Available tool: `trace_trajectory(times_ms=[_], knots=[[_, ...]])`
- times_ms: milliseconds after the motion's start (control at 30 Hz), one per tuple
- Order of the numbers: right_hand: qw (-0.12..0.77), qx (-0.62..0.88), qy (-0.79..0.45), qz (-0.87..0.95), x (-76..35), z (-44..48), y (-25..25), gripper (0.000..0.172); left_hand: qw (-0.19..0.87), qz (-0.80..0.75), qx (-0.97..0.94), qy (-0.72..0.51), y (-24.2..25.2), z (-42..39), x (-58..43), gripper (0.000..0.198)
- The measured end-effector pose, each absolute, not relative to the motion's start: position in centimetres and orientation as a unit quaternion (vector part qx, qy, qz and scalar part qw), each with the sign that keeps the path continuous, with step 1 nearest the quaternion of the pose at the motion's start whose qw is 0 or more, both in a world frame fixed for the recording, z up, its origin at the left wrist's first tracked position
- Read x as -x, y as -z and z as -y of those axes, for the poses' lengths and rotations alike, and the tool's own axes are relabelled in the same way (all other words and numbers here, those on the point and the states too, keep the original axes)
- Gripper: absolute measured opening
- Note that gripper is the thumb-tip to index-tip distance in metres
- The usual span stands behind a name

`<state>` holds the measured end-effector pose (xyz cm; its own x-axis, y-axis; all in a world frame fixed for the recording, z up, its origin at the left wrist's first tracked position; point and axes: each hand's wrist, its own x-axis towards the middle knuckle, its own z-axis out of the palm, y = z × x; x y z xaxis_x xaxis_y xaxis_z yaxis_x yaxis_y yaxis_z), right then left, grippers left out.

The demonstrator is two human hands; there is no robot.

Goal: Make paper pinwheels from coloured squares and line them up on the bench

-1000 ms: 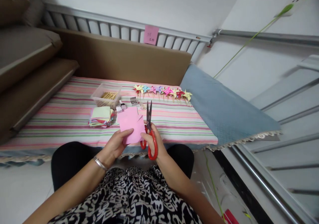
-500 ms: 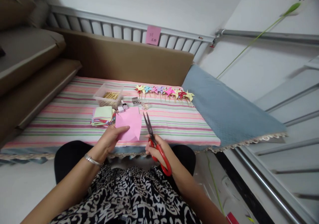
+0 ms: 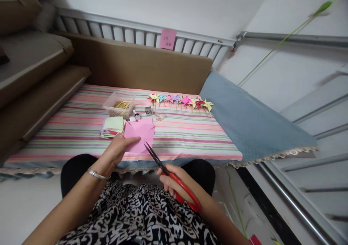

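Note:
A square of pink paper (image 3: 144,130) is pinched at its left edge by my left hand (image 3: 121,147), thumb on top. Short slits show near its upper left corner and right edge. My right hand (image 3: 171,181) grips red-handled scissors (image 3: 187,192) with dark blades, which are slightly apart. The blade tips are over or against the paper's lower right part; I cannot tell whether they touch it. Left of the paper lies a stack of coloured paper squares (image 3: 113,123), light green on top.
Behind the paper are a clear plastic box (image 3: 108,109) of wooden sticks, small bottles (image 3: 136,116), a little open box (image 3: 148,110) and a round clear container (image 3: 159,117). Several paper pinwheels (image 3: 186,100) form a row at the back right. Cardboard (image 3: 141,63) stands behind the striped cloth (image 3: 190,139).
The scissors have swung left and down, their tips now at the paper's lower right part. The paper has turned, and a slit shows at its right edge. The view has shifted slightly.

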<state>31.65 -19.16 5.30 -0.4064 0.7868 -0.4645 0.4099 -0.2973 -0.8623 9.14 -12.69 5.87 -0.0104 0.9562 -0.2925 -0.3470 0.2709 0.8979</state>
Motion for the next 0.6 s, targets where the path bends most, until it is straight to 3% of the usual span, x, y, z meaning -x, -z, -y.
trace_trajectory(times_ms=[600], knots=[[0.153, 0.525, -0.609, 0.575, -31.68, 18.81, -6.14, 0.034, 0.662, -0.478, -0.301, -0.493, -6.72, 12.84, -9.36, 0.029]])
